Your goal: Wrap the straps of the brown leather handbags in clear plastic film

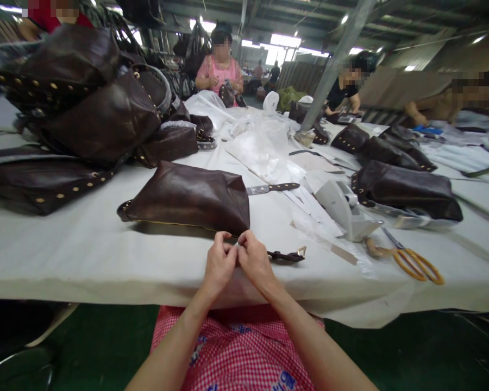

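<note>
Our left hand (220, 258) and right hand (253, 257), nearly closed, pinch something pale (237, 244), too small to identify, fingertips meeting for fine control; the brown bag (191, 198) lies just beyond on the table (65, 244), its near corner within reach.

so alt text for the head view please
A person's left hand and right hand meet by the near corner of a dark brown bag on a pale table; scissors lie to the right, piled bags to the left.

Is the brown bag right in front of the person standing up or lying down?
Lying down: the brown bag stretches out low along the white table cover, a broad panel facing up.
</note>
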Demonstrator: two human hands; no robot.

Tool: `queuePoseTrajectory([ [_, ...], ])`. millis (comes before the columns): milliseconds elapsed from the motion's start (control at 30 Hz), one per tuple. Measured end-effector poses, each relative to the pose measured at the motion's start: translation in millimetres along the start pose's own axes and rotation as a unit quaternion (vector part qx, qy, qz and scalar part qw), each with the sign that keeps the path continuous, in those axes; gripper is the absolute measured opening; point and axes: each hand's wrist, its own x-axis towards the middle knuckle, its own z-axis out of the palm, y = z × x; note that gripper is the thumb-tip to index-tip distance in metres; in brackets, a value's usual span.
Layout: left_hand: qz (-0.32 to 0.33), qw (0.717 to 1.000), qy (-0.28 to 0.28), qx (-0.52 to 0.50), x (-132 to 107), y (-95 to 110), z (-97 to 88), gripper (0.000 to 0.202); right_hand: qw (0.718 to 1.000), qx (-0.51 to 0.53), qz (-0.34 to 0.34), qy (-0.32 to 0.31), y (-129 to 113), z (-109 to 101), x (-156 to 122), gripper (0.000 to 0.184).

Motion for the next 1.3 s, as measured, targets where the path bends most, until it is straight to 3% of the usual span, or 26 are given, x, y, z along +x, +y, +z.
queuePoseTrajectory([
  [67, 0.021, 0.999, 0.006, 0.023, -3.4, -1.0, 0.6, 0.027, 0.978, 0.201, 0.05, -0.006, 1.4, 3.9, 0.0, 0.022],
  [100, 0.022, 0.999, 0.005, 0.025, -4.3, -1.7, 0.8, 0.027, 0.949, 0.303, 0.091, -0.016, 0.1, 5.2, -0.3, 0.024],
  [200, -0.005, 1.0, -0.001, -0.001, -3.4, -4.9, 0.6, 0.029, 0.81, 0.551, 0.198, -0.035, -7.8, 6.4, -2.1, 0.038],
  [300, -0.03, 0.999, -0.009, -0.044, 0.4, -8.5, -0.6, 0.029, 0.701, 0.675, 0.228, -0.033, -12.0, 5.1, -3.8, 0.047],
  [367, -0.037, 0.997, -0.012, -0.068, 2.5, -10.0, -1.3, 0.029, 0.669, 0.708, 0.223, -0.044, -10.0, 5.3, -4.3, 0.045],
  [467, -0.035, 0.997, -0.019, -0.073, 3.7, -10.3, -1.8, 0.028, 0.68, 0.705, 0.196, -0.036, -4.7, 9.3, -3.9, 0.042],
  [633, -0.006, 0.999, -0.03, -0.019, 1.2, -6.4, -2.1, 0.02, 0.771, 0.613, 0.175, 0.004, -2.3, 17.7, -2.6, 0.048],
  [733, 0.002, 1.0, -0.029, -0.006, -1.6, -3.9, -1.4, 0.019, 0.8, 0.577, 0.168, 0.006, -0.8, 17.6, -4.3, 0.054],
  [900, 0.028, 1.0, -0.005, 0.005, -3.2, -3.5, -0.4, 0.018, 0.801, 0.581, 0.141, -0.021, 8.1, 14.4, -8.4, 0.059],
  [1100, -0.083, 0.984, -0.072, -0.138, 4.3, -6.2, -4.9, 0.028, 0.803, 0.58, 0.135, -0.034, 11.0, 15.6, -4.6, 0.066],
  [1300, -0.09, 0.979, -0.075, -0.166, 4.8, -5.4, -4.0, 0.036, 0.802, 0.576, 0.159, 0.003, 7.6, 19.1, 0.2, 0.062],
])
